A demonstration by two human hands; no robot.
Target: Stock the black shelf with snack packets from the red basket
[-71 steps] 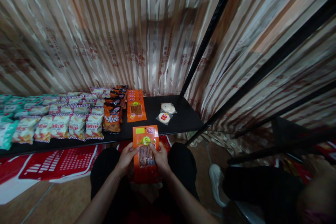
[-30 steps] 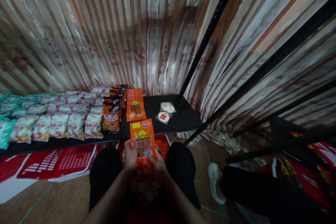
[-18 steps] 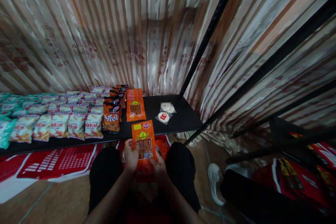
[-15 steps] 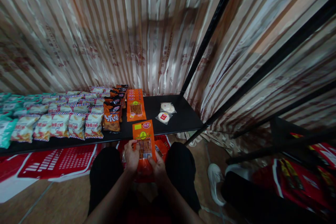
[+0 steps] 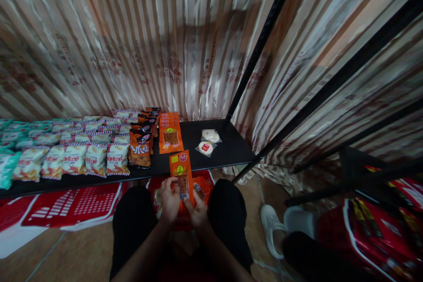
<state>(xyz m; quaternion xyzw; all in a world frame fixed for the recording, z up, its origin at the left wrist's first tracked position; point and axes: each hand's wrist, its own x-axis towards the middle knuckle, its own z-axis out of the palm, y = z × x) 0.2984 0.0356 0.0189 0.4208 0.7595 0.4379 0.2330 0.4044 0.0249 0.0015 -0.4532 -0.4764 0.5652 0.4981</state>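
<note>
Both my hands grip a flat orange snack packet (image 5: 181, 167) with a clear window of brown sticks, upright in front of the shelf edge. On its left side is my left hand (image 5: 170, 198), fingers closed over the edge. My right hand (image 5: 196, 209) pinches the lower right corner. Below them stands a red basket (image 5: 210, 178) between my knees, with more orange packets (image 5: 201, 187) inside. On the black shelf (image 5: 228, 150), similar orange packets (image 5: 170, 132) lie overlapped in a stack, just beyond the held one.
Left of the stack stand brown snack bags (image 5: 140, 147), rows of white snack bags (image 5: 117, 158) and green bags (image 5: 8, 167). Round white packets (image 5: 206, 146) lie to the right. Black metal posts (image 5: 257, 57) frame the shelf. Another person's shoe (image 5: 271, 229) is at right.
The held packet has turned slightly and shifted a little, and my left hand has moved right across it. More of the orange packets in the basket shows. The other person's leg has moved.
</note>
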